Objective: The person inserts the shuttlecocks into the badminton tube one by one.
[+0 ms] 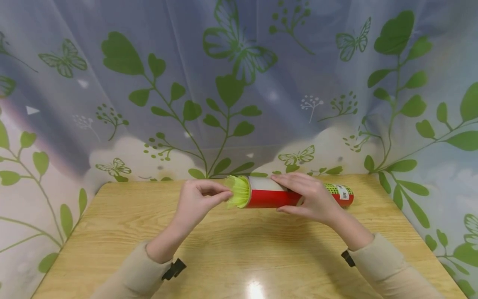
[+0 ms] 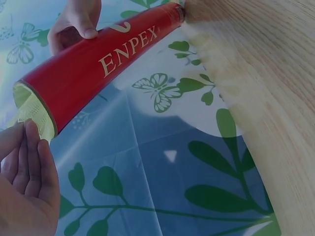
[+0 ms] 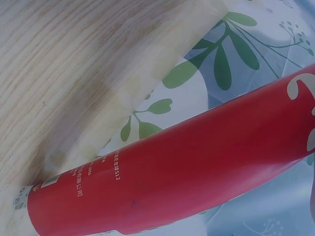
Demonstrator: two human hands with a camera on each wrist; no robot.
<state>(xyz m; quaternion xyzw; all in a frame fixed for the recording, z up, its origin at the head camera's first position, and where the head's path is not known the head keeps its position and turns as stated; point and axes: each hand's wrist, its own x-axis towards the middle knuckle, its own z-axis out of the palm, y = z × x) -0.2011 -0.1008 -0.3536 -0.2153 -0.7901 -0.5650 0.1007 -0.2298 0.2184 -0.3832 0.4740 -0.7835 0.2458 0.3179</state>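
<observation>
A red shuttlecock tube (image 1: 269, 200) with "ENPEX" lettering lies sideways above the back of the table, its open end to the left. From that end sticks the yellow-green netted skirt of a shuttlecock (image 1: 240, 193); the rest of it is hidden inside the tube. My left hand (image 1: 199, 202) pinches the skirt's edge between thumb and fingertips, also seen in the left wrist view at the tube's mouth (image 2: 19, 93). My right hand (image 1: 313, 197) grips the tube around its middle. In the right wrist view the tube (image 3: 187, 162) fills the lower part.
Below the tube spreads a wood-grain table (image 1: 224, 253). A curtain (image 1: 179, 83) printed with green leaves and butterflies hangs right behind the table's back edge and along both sides. White stickers (image 1: 342, 192) mark the tube's right end.
</observation>
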